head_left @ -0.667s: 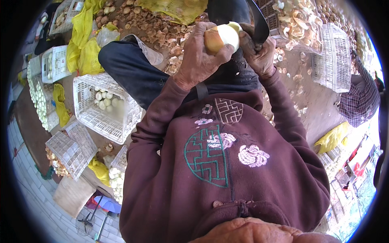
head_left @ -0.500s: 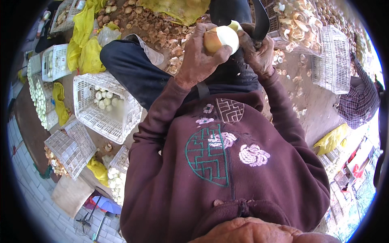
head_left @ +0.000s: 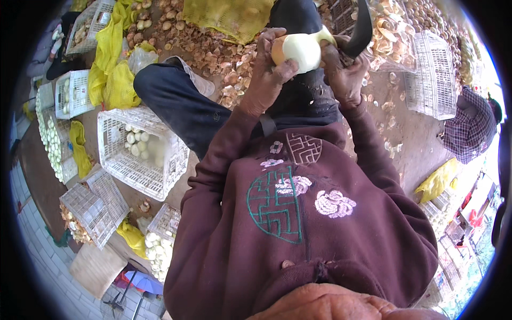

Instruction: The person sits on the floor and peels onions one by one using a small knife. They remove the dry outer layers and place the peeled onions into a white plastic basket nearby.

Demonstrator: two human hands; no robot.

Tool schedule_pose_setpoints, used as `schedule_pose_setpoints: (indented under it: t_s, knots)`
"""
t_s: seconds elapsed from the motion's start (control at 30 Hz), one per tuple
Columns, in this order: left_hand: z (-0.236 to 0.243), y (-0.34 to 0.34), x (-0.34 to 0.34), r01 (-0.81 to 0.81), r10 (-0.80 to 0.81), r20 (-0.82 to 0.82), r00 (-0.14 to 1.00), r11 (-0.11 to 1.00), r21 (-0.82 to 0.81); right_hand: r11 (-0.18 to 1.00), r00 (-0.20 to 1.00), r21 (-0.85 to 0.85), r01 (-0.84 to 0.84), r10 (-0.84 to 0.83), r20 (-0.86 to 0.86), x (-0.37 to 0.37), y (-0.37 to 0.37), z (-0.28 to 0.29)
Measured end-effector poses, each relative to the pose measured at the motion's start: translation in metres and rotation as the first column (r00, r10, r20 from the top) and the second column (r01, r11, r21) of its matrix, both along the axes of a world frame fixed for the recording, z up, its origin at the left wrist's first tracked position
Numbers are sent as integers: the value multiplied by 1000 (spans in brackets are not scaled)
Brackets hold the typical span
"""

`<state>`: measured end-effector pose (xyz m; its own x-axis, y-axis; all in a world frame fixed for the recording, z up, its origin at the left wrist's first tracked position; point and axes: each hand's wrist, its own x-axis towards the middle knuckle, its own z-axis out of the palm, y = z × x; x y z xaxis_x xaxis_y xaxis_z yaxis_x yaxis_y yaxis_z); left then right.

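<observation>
My left hand [head_left: 265,72] is closed around a partly peeled onion [head_left: 303,52] above my lap. The onion's right side shows bare and pale, while brown skin stays on the left, by my fingers. At its right, a pale strip of peel [head_left: 323,36] stretches from the onion to my right hand [head_left: 345,72]. My right hand grips a knife whose dark, curved blade [head_left: 362,31] points up and away from me. The handle is mostly hidden in my fingers, and the right thumb and fingertips are close to the peel strip.
A white plastic crate [head_left: 141,178] with peeled onions [head_left: 137,143] stands left of my leg. Onion skins [head_left: 205,58] litter the ground ahead, beside yellow mesh bags [head_left: 114,64]. At right are a crate of skins [head_left: 392,34], another white crate [head_left: 434,80] and a person in a checked shirt [head_left: 469,130].
More of the onion's pale surface shows, and the peel strip is longer, pulled toward the right. My right hand has moved slightly right and down with the knife.
</observation>
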<state>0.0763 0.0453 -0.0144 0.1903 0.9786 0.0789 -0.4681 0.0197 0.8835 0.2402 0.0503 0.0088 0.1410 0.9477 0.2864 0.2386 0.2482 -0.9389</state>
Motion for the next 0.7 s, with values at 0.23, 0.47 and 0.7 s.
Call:
schedule_pose_setpoints:
  t_s: [0.23, 0.47, 0.7]
  knots:
    - [24, 14, 24, -3, 6, -44, 999, 998, 70, 932, 953, 325, 160, -232, 196, 26, 13, 3]
    - [28, 58, 71, 469, -200, 690, 696, 854, -226, 960, 921, -157, 233, -269, -281, 89, 30, 32]
    - [21, 93, 85, 409, -236, 486, 842, 866, -289, 775, 803, -221, 592, -541, 252, 261, 77, -3]
